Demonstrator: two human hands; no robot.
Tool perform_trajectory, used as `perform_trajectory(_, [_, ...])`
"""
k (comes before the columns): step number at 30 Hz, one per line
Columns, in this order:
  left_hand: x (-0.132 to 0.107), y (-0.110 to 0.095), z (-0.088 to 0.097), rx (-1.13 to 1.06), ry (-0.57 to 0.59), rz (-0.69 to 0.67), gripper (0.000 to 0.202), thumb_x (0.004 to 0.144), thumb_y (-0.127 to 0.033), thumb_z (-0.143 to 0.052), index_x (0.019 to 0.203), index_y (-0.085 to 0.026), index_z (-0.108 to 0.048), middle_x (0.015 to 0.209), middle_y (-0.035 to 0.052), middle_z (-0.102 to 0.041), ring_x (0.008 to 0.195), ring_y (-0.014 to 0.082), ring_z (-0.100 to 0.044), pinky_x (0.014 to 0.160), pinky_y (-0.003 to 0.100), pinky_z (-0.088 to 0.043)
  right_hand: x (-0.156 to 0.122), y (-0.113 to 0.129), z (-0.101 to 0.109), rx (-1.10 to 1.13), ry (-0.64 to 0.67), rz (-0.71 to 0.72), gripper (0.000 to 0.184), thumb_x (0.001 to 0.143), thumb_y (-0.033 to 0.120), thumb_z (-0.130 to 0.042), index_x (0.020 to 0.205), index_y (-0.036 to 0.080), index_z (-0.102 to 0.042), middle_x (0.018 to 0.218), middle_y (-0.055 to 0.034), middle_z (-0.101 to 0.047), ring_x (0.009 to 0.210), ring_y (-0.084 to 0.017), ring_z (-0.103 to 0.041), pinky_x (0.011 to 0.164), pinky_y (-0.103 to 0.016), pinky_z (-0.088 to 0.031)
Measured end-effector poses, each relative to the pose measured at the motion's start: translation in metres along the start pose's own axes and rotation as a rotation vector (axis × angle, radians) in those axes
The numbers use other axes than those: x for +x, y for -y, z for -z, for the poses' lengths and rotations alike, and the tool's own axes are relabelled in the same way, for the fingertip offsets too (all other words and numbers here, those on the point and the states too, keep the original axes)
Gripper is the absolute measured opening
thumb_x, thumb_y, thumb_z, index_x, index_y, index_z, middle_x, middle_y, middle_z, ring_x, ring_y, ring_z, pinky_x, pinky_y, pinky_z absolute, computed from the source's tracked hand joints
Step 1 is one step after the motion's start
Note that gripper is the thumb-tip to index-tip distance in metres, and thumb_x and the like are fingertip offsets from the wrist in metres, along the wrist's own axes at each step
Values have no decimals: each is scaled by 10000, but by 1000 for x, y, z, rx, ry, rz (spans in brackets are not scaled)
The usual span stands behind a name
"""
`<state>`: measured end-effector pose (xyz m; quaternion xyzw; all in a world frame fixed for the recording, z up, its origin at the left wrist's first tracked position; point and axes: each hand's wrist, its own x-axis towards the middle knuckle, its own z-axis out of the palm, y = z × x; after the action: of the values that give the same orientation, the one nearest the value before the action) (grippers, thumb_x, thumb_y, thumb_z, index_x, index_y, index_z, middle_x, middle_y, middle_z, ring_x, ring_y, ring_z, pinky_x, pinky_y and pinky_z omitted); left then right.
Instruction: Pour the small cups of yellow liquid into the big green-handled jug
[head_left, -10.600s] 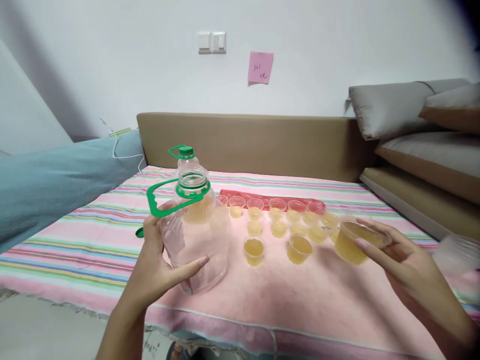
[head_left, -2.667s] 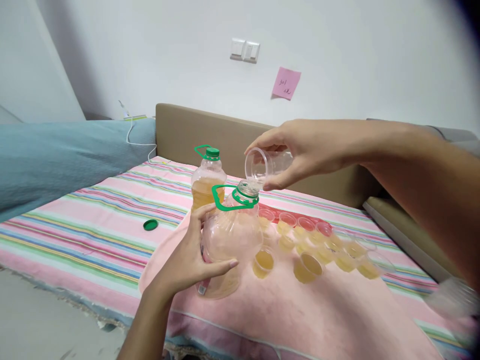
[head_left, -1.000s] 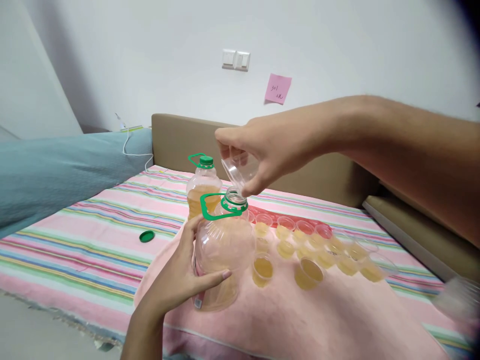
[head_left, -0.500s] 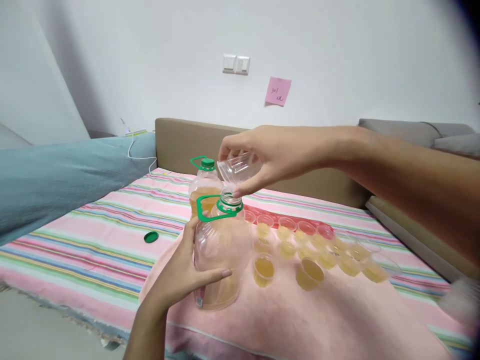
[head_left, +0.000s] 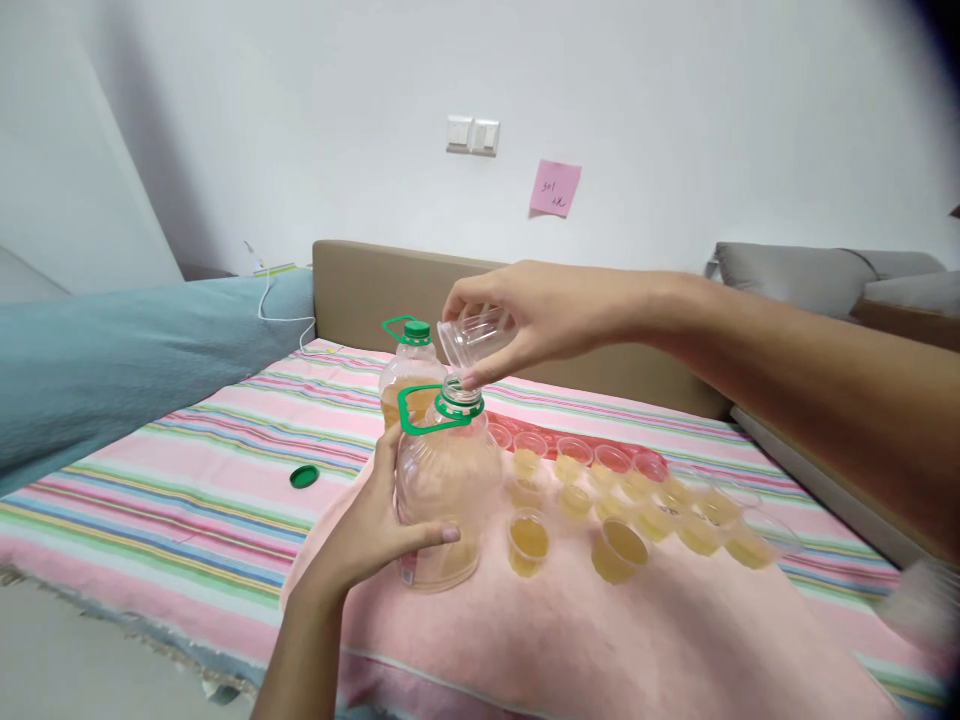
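Observation:
My left hand [head_left: 386, 525] is wrapped round the side of a large clear plastic bottle [head_left: 450, 480] with a green carry handle [head_left: 409, 410] and no cap on its neck. Pale yellowish liquid shows low inside it. My right hand [head_left: 517, 310] grips a clear plastic cup [head_left: 480, 338], tilted with its rim to the left, right over the bottle mouth [head_left: 459, 388]. The cup looks nearly empty. Just behind stands a second bottle [head_left: 405, 395] with its green cap on and amber liquid inside. To the right are rows of cups [head_left: 529, 540] holding yellow liquid.
A loose green cap [head_left: 304, 477] lies on the striped sheet [head_left: 210, 500] at left. A red plastic wrapper [head_left: 544, 430] lies behind the cups. A pink cloth [head_left: 600, 640] lies beneath them. A blurred clear stack [head_left: 922, 605] stands at far right, near grey cushions [head_left: 787, 285].
The bottle in my left hand now sits slightly higher and its base farther back. My right hand still holds the tilted cup over its mouth, with little change.

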<state>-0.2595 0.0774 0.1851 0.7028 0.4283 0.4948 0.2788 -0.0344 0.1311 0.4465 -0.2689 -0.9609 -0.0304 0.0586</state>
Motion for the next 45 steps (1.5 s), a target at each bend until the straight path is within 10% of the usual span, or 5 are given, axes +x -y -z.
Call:
perform_trajectory(7, [23, -50, 16, -95, -405, -293, 754, 956, -679, -682, 1561, -371, -354, 1723, 102, -334, 1625, 327, -288, 1346, 664, -188, 6, 6, 2, -8, 14, -20, 555, 900, 455, -900, 1322, 172, -679, 1217, -63, -710, 1057, -249, -675, 806, -309, -490])
perform_trajectory(16, [85, -100, 22, -278, -47, -149, 718, 912, -470, -809, 1489, -284, -426, 1454, 120, -624, 1370, 336, -610, 990, 435, -626, 9, 6, 2, 40, -18, -46, 620, 849, 349, -945, 1342, 161, -619, 1163, -63, -696, 982, -238, -661, 754, -282, -456])
perform_trajectory(31, [98, -103, 31, -161, -115, -193, 847, 802, -453, -876, 1484, -309, -394, 1205, 79, -651, 1351, 394, -598, 1188, 630, -459, 6, -12, -2, 189, -105, 89, 705, 767, 398, -980, 1318, 177, -599, 1333, -87, -633, 1161, -272, -620, 947, -315, -521])
perform_trajectory(36, [96, -103, 30, -149, -129, -193, 857, 787, -466, -868, 1467, -302, -372, 1172, 74, -678, 1266, 387, -653, 1152, 655, -482, -20, -26, -2, 436, -394, 69, 560, 1058, 686, -581, 1335, 202, -630, 1405, -64, -598, 1332, -268, -557, 1096, -343, -481])
perform_trajectory(45, [93, -100, 33, -188, -128, -175, 848, 784, -462, -887, 1448, -325, -377, 1204, 81, -668, 1187, 359, -687, 1005, 567, -585, -44, -26, -77, 793, -968, -151, 465, 1161, 583, -305, 1478, 248, -365, 1305, -106, -601, 1194, -229, -636, 1027, -355, -545])
